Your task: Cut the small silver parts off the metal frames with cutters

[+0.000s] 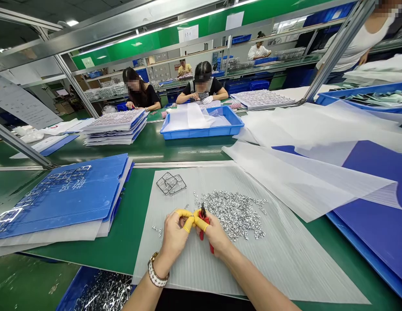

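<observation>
My left hand (175, 233), with yellow finger cots, pinches at its fingertips. Those tips meet the fingertips of my right hand (213, 233), also in yellow cots. What small piece sits between them I cannot make out. Red-handled cutting pliers (206, 233) lie in my right palm, jaws pointing up and away. Just beyond the right hand spreads a heap of small shiny metal pieces (236, 211). A few loose pieces (157, 230) lie left of my left hand. Two thin dark frames (171, 183) overlap farther back on the white foam sheet (175, 276).
Blue boards (100, 194) with foam sheets are stacked at left; more foam (304, 181) and blue board (372, 207) lie at right. Behind stand a blue tray (202, 131) and layered stack (115, 127). A bin of metal scraps (103, 291) sits below left. Co-workers sit opposite.
</observation>
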Tool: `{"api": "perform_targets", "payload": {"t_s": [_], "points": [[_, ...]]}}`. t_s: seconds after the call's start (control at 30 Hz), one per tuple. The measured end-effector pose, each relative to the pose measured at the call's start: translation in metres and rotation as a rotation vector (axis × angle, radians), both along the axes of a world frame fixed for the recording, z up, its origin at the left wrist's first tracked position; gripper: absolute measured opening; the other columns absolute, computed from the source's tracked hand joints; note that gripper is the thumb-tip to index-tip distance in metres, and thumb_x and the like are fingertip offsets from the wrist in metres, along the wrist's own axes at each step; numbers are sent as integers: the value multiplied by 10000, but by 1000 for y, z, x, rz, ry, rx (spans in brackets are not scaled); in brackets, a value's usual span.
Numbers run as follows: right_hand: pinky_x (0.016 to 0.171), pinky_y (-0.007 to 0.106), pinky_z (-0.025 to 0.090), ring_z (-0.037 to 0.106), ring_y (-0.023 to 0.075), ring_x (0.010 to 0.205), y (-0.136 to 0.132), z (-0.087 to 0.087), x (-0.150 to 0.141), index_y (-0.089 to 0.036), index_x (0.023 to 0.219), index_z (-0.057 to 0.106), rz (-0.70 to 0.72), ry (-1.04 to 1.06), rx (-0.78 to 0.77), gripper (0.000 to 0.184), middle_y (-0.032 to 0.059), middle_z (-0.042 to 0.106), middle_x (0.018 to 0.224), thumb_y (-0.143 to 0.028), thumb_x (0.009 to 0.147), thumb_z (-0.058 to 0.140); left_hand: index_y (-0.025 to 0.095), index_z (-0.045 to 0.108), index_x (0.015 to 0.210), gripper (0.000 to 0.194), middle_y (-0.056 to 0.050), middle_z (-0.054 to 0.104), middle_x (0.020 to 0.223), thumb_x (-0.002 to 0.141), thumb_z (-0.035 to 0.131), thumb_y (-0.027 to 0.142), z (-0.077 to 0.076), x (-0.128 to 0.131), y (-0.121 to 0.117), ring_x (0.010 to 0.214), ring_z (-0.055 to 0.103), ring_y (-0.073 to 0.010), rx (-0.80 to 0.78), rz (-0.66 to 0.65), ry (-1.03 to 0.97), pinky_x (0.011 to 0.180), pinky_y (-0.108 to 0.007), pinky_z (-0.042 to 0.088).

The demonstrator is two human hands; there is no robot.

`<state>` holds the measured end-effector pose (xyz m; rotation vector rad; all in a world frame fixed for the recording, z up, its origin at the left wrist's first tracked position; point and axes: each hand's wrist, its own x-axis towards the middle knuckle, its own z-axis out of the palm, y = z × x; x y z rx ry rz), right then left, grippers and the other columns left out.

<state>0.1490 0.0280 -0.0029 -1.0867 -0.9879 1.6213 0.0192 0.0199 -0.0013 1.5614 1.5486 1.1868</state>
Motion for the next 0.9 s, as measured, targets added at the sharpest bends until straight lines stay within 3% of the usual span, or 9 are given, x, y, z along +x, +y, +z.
{"api": "perform_targets", "payload": {"t_s": [0.13, 0.4, 0.7, 0.8, 0.9], "points": [[450, 235, 295, 401, 109, 479, 1, 0, 0, -199, 743, 523, -4, 7, -6, 268, -59, 452, 516, -427, 675, 646, 203, 692, 779, 91, 5, 574, 658, 757, 627, 263, 4, 1, 1, 600, 475, -132, 67, 24, 132, 604, -261, 381], [456, 230, 296, 415, 103, 488, 1, 3, 0, -190, 735, 536, 5, 6, -26, 209, -56, 468, 534, -359, 670, 639, 180, 691, 805, 124, 4, 569, 653, 744, 631, 271, -2, 0, 5, 572, 462, -121, -31, 26, -12, 558, -242, 392], [450, 239, 286, 391, 109, 488, 0, 2, 0, -205, 766, 530, -31, -106, 22, 242, -61, 455, 558, -420, 710, 626, 178, 683, 812, 158, -24, 623, 722, 786, 602, 312, -1, -2, 5, 622, 515, -139, -7, -14, -3, 587, -257, 416], [544, 266, 365, 475, 144, 603, -3, 4, 10, -208, 765, 545, -67, -263, 169, 245, -15, 541, 671, -450, 760, 578, 205, 690, 788, 105, -15, 625, 711, 779, 618, 281, 1, -5, 3, 631, 504, -149, 41, -16, 119, 656, -296, 404], [625, 300, 406, 523, 177, 678, -14, 7, 22, -216, 786, 543, -33, -420, 279, 237, 14, 590, 746, -452, 806, 535, 229, 690, 788, 109, -22, 657, 742, 813, 585, 241, 0, -6, 2, 720, 556, -186, 75, -94, 388, 755, -355, 376]]}}
